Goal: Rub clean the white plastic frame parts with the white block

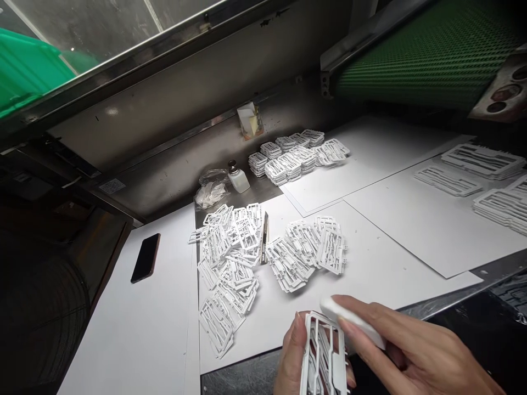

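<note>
Left hand at 6 o'clock, pinching small stack of white plastic frames upright. Right hand at 5 o'clock, fingers closed round white eraser-like block, pressed to stack's top edge. On white table: two loose heaps at centre, apparently unworked. Neat frame stacks at 12 o'clock, probably finished. Phone at 9 o'clock, small bottle beyond. Judged partway through.

You're seeing one phone, one bottle, one bag, one knife, two hands; white frames lying in piles, too many to count.
</note>
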`<state>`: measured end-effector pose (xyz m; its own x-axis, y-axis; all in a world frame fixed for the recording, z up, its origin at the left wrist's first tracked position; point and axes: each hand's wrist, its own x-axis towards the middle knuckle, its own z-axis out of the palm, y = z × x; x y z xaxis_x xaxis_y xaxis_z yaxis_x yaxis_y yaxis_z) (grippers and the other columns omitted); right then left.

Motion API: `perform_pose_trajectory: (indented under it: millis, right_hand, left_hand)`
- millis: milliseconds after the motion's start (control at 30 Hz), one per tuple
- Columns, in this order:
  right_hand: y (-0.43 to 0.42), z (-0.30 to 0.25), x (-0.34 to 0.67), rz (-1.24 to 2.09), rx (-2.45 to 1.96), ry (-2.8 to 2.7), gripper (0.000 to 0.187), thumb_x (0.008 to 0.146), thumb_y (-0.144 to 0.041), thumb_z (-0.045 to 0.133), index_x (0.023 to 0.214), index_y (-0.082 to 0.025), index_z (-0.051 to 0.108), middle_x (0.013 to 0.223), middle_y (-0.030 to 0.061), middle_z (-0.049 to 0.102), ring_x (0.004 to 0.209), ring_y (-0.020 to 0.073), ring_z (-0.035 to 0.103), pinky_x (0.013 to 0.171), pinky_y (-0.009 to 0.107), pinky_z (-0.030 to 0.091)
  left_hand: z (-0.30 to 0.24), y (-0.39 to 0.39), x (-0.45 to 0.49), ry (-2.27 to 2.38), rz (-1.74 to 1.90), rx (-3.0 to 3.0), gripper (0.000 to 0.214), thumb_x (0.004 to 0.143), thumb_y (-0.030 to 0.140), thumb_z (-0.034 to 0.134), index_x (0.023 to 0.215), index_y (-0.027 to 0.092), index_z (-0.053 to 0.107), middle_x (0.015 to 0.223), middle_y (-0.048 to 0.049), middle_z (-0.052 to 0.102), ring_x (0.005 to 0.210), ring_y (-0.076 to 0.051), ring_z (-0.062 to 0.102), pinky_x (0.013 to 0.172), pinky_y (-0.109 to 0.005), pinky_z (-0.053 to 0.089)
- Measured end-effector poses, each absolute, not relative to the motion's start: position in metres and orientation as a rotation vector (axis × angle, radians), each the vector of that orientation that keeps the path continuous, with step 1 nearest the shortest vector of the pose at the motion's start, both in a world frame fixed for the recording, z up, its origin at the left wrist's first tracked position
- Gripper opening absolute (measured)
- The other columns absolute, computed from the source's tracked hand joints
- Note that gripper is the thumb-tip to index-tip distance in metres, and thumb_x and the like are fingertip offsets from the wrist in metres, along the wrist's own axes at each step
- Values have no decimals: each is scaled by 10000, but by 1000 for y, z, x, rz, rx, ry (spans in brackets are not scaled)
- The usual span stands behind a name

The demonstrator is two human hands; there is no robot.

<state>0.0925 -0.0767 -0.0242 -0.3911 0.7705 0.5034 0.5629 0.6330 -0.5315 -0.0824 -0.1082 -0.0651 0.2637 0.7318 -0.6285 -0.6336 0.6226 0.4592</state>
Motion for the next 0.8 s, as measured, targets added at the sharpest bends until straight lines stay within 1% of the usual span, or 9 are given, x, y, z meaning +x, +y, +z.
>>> perform_pose_trajectory:
  millis: [133, 267, 300, 367, 433, 500, 633, 733, 800]
  right_hand:
    - [-68, -20, 84, 265, -1007, -2122, 281, 1170, -302, 389, 1356, -204, 576, 947, 9, 729, 720, 154, 720, 605, 242, 556]
    - [-63, -18, 89, 188, -1092, -2080, 244, 1160, -328, 444, 1335, -235, 587, 1160, -21, 721, 871, 144, 731, 738, 232, 530]
    - [-63, -18, 88, 204, -1073, -2084, 245, 1161, -320, 445, 1349, -235, 576, 1154, -28, 721, 877, 131, 727, 749, 213, 530]
    - [-63, -16, 86, 246, -1024, -2131, 258, 1179, -322, 391, 1341, -220, 565, 1006, -33, 729, 777, 107, 718, 674, 194, 539]
    - [-63, -15, 84, 224, -1020, -2165, 295, 1190, -338, 334, 1300, -212, 576, 902, -19, 723, 702, 128, 719, 558, 230, 530]
    - [-61, -13, 87, 157, -1077, -2165, 293, 1183, -352, 344, 1274, -226, 591, 969, 1, 745, 737, 169, 744, 544, 269, 538]
    - [-51, -8, 98, 208, -1145, -2061, 241, 1157, -421, 426, 1293, -312, 590, 1092, -49, 754, 823, 158, 764, 474, 204, 530]
    - [-47, -8, 105, 397, -1112, -2042, 303, 1133, -392, 443, 1386, -330, 598, 1180, -13, 737, 954, 216, 758, 545, 191, 587]
    - [-48, -8, 110, 609, -1097, -2065, 327, 1108, -377, 466, 1359, -338, 671, 1120, 16, 749, 890, 241, 762, 613, 234, 622]
  left_hand:
    - [-64, -111, -82, 937, 947, 155, 752, 754, 817, 660, 984, 106, 745, 625, -110, 718, 532, -174, 619, 543, -255, 442]
    - [-63, -109, -82, 904, 932, 143, 721, 766, 802, 667, 895, 95, 731, 625, -110, 709, 540, -170, 630, 517, -239, 411]
    - [-62, -108, -81, 888, 935, 158, 713, 766, 793, 677, 890, 94, 730, 620, -105, 705, 541, -168, 629, 514, -237, 408]
    - [-61, -106, -81, 856, 948, 197, 703, 757, 779, 701, 912, 94, 730, 610, -91, 699, 532, -162, 624, 509, -236, 407]
    - [-58, -105, -81, 847, 957, 219, 697, 747, 782, 709, 896, 101, 724, 599, -80, 695, 513, -148, 614, 494, -226, 392]
    - [-56, -104, -81, 842, 965, 201, 678, 740, 786, 713, 839, 115, 705, 603, -70, 696, 503, -134, 618, 480, -210, 379]
    - [-57, -104, -83, 742, 961, 174, 630, 745, 757, 735, 793, 130, 692, 639, -53, 711, 512, -139, 654, 473, -209, 394]
    - [-67, -109, -80, 654, 896, 165, 629, 734, 758, 745, 830, 138, 707, 691, -73, 747, 516, -160, 675, 471, -215, 396]
    - [-73, -113, -77, 639, 864, 119, 659, 678, 773, 775, 827, 133, 721, 666, -89, 747, 490, -171, 664, 444, -206, 364]
